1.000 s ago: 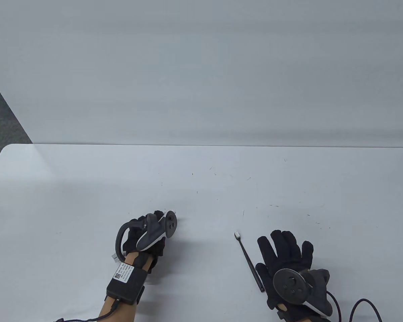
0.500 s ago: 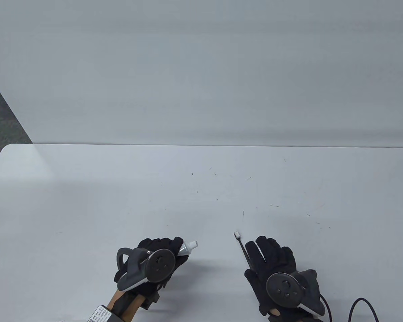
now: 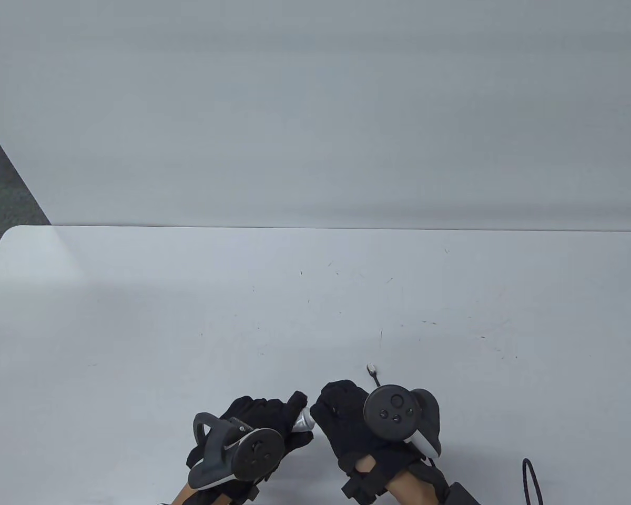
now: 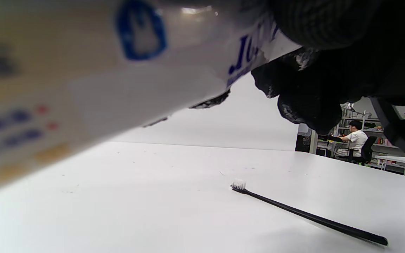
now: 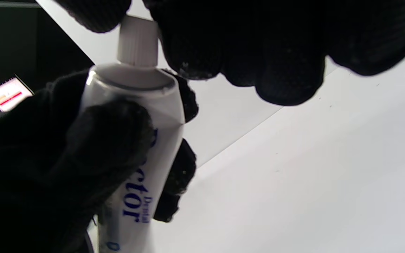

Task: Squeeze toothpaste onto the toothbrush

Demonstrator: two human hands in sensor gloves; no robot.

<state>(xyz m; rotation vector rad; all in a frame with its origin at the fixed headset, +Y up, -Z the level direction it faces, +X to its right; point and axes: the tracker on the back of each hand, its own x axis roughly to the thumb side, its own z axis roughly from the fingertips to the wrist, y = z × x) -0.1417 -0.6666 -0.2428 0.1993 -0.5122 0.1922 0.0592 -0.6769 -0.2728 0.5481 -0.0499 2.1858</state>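
Table (image 3: 136, 315) fills the frame's lower half. At bottom centre, the left hand (image 3: 252, 436) grips the toothpaste tube (image 3: 301, 421); the right hand (image 3: 347, 415) has left the toothbrush (image 3: 372, 370) behind it, fingers now pinching the cap (image 5: 137, 40) for unscrewing.

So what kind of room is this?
Probably a lab or workshop: a bare white table, a person at a desk by cluttered shelves, and hands in sensor gloves.
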